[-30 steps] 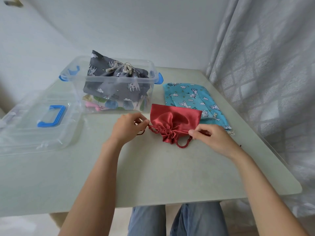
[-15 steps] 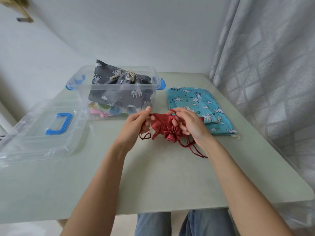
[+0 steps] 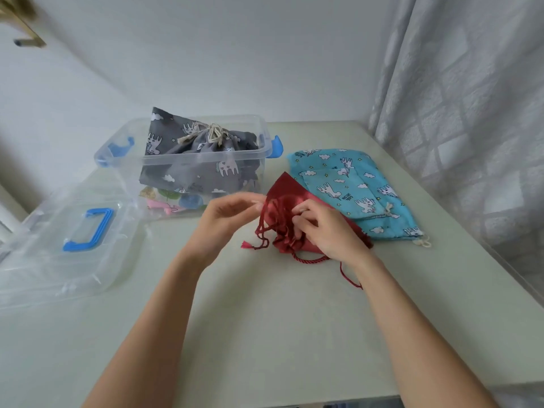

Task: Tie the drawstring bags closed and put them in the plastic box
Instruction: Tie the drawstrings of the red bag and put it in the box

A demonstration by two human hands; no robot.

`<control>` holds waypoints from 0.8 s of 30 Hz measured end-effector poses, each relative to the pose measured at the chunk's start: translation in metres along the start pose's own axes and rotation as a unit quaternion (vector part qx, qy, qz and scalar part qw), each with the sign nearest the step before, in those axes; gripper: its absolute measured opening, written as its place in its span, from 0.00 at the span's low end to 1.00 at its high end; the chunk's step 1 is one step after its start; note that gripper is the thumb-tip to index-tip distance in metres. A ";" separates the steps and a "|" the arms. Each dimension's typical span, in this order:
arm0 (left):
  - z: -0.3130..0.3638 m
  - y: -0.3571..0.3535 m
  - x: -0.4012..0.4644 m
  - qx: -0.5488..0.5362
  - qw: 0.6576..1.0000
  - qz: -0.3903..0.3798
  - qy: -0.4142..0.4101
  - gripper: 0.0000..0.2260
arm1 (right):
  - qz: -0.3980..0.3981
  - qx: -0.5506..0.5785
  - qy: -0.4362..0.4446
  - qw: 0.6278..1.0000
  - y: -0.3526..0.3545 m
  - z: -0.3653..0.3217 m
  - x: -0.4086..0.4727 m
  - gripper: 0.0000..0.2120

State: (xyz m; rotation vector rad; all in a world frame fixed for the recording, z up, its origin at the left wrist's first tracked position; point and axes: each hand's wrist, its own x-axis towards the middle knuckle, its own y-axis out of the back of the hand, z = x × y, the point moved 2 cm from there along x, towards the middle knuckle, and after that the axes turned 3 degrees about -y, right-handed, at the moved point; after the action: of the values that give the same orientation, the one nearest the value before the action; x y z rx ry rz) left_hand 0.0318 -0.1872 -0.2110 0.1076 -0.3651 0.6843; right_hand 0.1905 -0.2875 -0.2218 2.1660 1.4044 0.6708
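Hands pinching cord (image 3: 266,231) over red bag (image 3: 287,191), left hand (image 3: 226,219), right hand (image 3: 326,231)

red bag (image 3: 290,193): glossy satin cloth | blue bag (image 3: 347,184): matt printed cloth | plastic box (image 3: 188,160): clear smooth plastic | table (image 3: 265,319): matt, smooth

The red bag (image 3: 290,192) is satin, its mouth gathered toward the person, lying on the desk (image 3: 265,334) just in front of the box (image 3: 188,160). Its dark red cord (image 3: 309,257) trails loose on both sides of the gathered mouth. The blue bag (image 3: 353,184), printed with white unicorns and clouds, lies flat to the right, its edge partly under the red one, a cream cord end at its near corner. The box is clear plastic with blue latches, open, holding a grey bag (image 3: 191,172) tied shut with cream cord, above a paler printed bag (image 3: 164,198).
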 end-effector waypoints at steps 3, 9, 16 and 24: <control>0.001 0.006 0.003 0.009 0.999 0.026 0.022 0.12 | 0.040 0.027 0.013 0.999 -0.002 -0.001 0.000 0.02; 0.002 0.014 -0.001 0.085 0.975 0.006 0.205 0.24 | 0.119 -0.003 0.045 0.992 0.004 -0.006 0.001 0.05; -0.008 -0.022 -0.022 0.179 0.950 -0.005 0.255 0.35 | 0.134 -0.059 0.076 0.986 0.007 -0.004 -0.002 0.05; -0.010 -0.038 -0.021 0.432 0.891 0.074 0.115 0.20 | 0.116 -0.064 0.088 0.987 0.008 0.000 -0.008 0.05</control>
State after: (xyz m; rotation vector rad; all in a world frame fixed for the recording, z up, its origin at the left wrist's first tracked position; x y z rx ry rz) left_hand 0.0436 -0.2270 -0.2275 0.8473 0.1894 0.9642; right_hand 0.1933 -0.2981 -0.2180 2.2318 1.1650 1.0325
